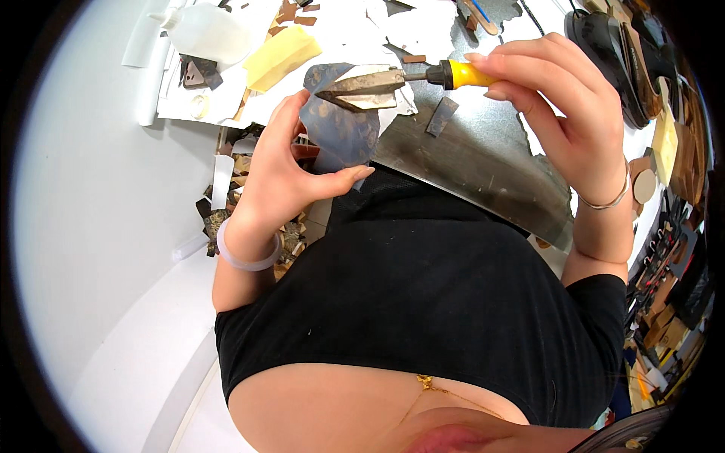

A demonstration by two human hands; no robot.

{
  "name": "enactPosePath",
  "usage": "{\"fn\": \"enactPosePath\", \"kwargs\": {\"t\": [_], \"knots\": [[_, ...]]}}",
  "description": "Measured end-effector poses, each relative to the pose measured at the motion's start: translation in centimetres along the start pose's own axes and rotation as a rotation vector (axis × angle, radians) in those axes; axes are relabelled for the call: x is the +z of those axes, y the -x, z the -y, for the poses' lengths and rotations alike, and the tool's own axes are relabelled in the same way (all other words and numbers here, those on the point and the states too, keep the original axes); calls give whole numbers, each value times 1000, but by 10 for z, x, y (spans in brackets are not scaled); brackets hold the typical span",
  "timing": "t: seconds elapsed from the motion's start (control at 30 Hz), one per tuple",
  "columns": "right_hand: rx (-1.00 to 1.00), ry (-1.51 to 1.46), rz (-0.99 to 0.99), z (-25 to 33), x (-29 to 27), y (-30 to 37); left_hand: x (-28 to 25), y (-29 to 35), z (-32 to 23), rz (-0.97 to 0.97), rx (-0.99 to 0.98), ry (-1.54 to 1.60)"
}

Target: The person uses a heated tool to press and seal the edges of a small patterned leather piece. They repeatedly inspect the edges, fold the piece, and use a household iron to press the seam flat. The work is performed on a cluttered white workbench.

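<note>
My left hand (pixel 283 162) is closed around the edge of a blue-grey patterned piece (pixel 340 143), which looks like leather; its thumb is at the lower edge, and the other fingers are partly hidden behind. In my right hand (pixel 574 106) is a yellow-handled tool (pixel 370 84), pinched by the handle between thumb and fingers. The tool has a black collar, a thin shaft and a pointed, stained metal head. That head lies across the upper part of the piece, its tip pointing left; whether it touches is hard to tell. A small dark strip (pixel 442 117) lies below the tool.
A dark metal plate (pixel 476 166) covers the near table edge. Beyond my left hand are a pale yellow block (pixel 283 59) and a translucent plastic bottle (pixel 208 32). Scraps (pixel 291 238) fill the space below my left forearm. Brown and black pieces (pixel 630 60) crowd the right.
</note>
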State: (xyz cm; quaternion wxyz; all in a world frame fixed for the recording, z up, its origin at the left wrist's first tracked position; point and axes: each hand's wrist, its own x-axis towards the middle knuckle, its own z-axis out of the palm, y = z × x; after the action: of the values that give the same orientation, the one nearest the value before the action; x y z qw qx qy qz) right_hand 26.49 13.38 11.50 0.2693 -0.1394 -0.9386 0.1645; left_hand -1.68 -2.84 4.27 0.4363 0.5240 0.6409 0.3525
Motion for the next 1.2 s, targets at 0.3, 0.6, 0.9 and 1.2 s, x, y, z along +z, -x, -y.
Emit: {"fn": "enactPosePath", "kwargs": {"t": [0.3, 0.6, 0.9, 1.2], "knots": [[202, -14, -8, -37, 32, 2, -1, 9, 11, 61, -39, 370], [128, 49, 191, -40, 86, 11, 0, 14, 27, -147, -79, 277], [238, 213, 378, -30, 79, 11, 1, 11, 27, -491, 45, -457], [292, 306, 489, -14, 80, 3, 2, 13, 22, -612, -74, -516]]}}
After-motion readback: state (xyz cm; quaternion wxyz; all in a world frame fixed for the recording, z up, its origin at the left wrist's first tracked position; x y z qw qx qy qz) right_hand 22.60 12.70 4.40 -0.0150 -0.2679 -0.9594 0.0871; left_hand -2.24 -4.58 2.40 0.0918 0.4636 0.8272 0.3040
